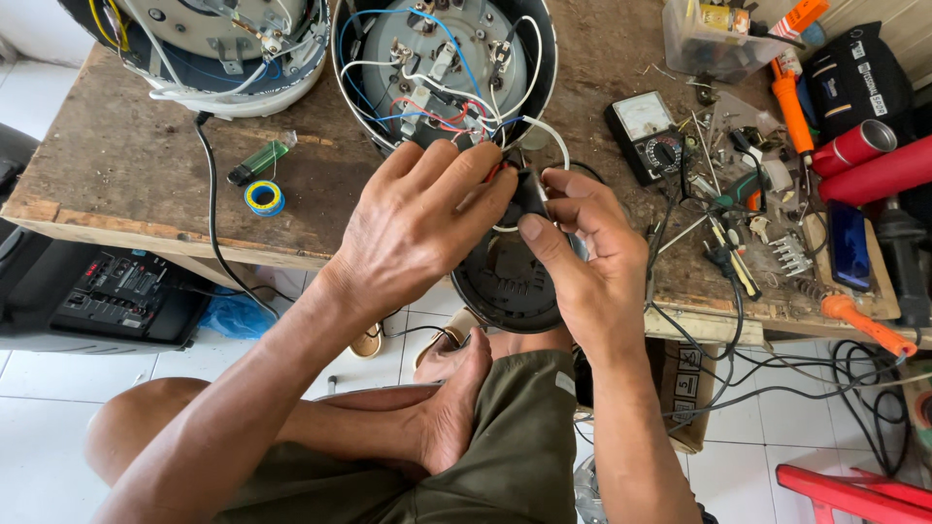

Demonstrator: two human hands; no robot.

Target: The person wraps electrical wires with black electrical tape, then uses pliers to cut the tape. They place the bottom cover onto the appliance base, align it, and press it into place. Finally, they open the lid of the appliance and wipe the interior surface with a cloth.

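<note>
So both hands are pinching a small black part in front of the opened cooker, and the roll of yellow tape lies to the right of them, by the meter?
Not quite. The head view shows the roll of yellow tape lying to the left of the hands, beside the green lighter, not by the meter. The rest holds: left hand and right hand pinch the small black part before the opened cooker.

multimeter [648,136] right of open cooker [442,68]

Bright even daylight, soft shadows, sharp focus, wide-angle bending at edges.
</note>
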